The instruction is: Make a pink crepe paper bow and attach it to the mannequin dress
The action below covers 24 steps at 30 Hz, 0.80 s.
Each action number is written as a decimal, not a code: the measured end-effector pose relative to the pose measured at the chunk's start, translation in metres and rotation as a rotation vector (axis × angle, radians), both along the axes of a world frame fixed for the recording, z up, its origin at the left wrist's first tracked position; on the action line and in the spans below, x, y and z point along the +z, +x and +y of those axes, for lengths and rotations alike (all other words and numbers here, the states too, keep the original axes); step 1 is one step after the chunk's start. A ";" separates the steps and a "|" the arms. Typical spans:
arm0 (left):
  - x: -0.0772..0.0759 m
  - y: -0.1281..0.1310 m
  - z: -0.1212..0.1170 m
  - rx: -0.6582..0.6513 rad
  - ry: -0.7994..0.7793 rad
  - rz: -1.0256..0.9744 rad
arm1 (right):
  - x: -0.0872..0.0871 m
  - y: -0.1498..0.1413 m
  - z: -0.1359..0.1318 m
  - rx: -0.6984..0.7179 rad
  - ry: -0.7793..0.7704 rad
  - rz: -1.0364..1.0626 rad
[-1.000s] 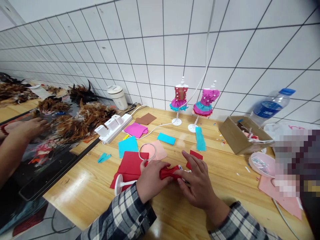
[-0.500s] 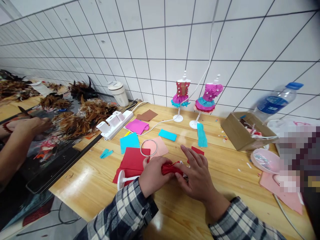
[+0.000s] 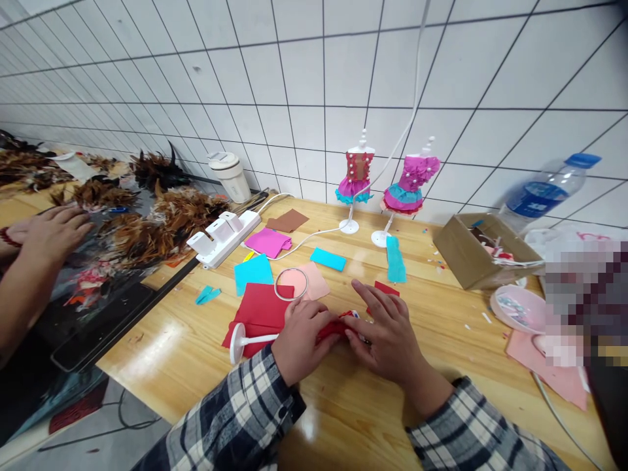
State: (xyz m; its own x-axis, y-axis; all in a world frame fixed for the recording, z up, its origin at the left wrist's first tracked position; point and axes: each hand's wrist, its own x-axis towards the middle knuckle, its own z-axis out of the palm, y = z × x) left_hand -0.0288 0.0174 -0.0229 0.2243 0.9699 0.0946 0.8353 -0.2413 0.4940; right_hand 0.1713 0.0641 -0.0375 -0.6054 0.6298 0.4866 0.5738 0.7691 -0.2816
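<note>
A miniature dress form lies sideways between my hands, with red crepe paper (image 3: 336, 329) wrapped about its body and its white round base (image 3: 237, 343) sticking out to the left. My left hand (image 3: 305, 337) is closed around the wrapped body. At the other end, my right hand (image 3: 387, 337) pinches the red paper with thumb and index finger, its other fingers raised. The fingers hide most of the form. Under the stand and left wrist lies a folded red crepe sheet (image 3: 260, 304). A metal ring (image 3: 276, 288) rests partly on it and on a peach sheet (image 3: 316, 281).
Two dressed miniature forms, one with a brown-and-red top (image 3: 357, 171) and one magenta (image 3: 412, 176), stand by the wall. A power strip (image 3: 223, 242), blue paper (image 3: 252, 273), cardboard box (image 3: 456, 261) and pink dish (image 3: 500, 314) surround the work. At left, a co-worker's hand (image 3: 61, 229) is near feathers.
My fingers have shifted slightly on the red paper, the right thumb and index finger now closer together. The co-worker's hand has turned and flattened. The view has shifted a little.
</note>
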 end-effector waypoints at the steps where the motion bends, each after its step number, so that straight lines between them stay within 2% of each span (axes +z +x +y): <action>1: 0.000 0.000 0.000 -0.001 -0.004 0.008 | -0.001 0.000 0.000 -0.013 -0.030 0.022; 6: -0.001 -0.001 0.001 -0.001 -0.012 -0.002 | -0.004 -0.003 0.005 -0.043 -0.186 0.104; 12: -0.002 -0.001 0.002 -0.008 -0.020 -0.034 | -0.002 0.001 0.008 0.016 -0.118 0.056; 15: -0.003 -0.002 0.002 -0.002 -0.020 -0.036 | -0.005 0.006 0.014 -0.008 -0.110 0.096; 17: -0.003 -0.002 0.003 -0.004 -0.022 -0.040 | -0.005 0.007 0.022 -0.015 -0.161 0.105; 24: -0.002 -0.003 0.003 -0.013 -0.055 -0.066 | 0.010 -0.008 0.051 0.144 -0.448 -0.087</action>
